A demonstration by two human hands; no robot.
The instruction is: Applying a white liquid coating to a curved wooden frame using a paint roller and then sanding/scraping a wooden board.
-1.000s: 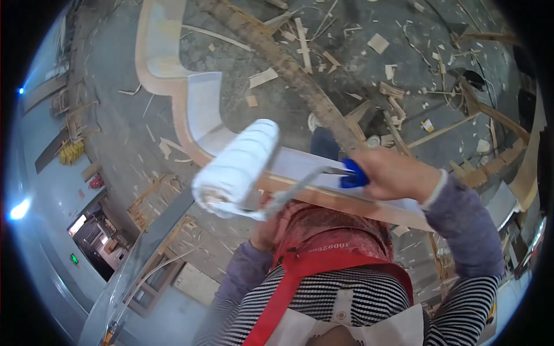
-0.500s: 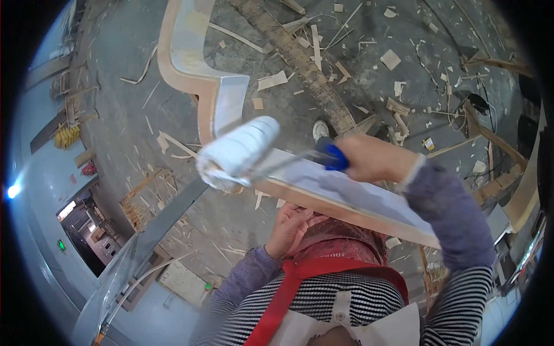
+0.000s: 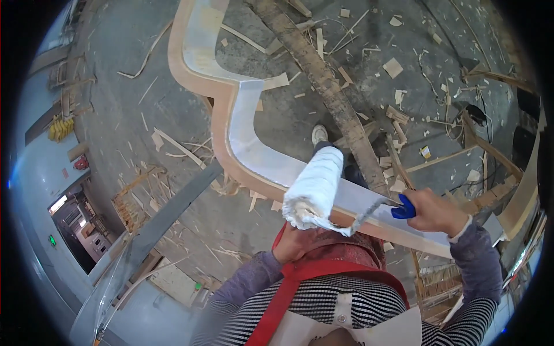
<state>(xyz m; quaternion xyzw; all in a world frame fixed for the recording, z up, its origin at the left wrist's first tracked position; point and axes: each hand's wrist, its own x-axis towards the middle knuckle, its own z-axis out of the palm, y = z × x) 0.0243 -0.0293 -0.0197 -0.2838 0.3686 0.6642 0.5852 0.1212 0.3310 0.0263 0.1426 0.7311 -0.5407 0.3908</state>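
Note:
My right hand [image 3: 437, 213] grips the blue handle of a paint roller [image 3: 316, 183]. The roller's thick sleeve is coated white, and its bent wire frame is smeared with the same white. The sleeve is held over a wavy wooden piece [image 3: 221, 131] with a tan edge and a whitish, glossy face; whether they touch I cannot tell. My left hand [image 3: 293, 244] is low at the near side of that piece, in front of the red apron [image 3: 340, 254]. Its fingers are hidden behind the roller.
Wood scraps and offcuts [image 3: 393, 68] litter the grey floor. A long rough timber beam [image 3: 323, 81] lies beyond the wavy piece. A grey bar [image 3: 179, 205] runs at the left, with a slatted wooden stack [image 3: 131, 209] beside it. Wooden framing [image 3: 490, 147] stands at the right.
The roller has swung to the right and toward me, along with my right hand. In the picture the wavy piece sits slightly farther right. My left hand's fingers have gone behind the roller.

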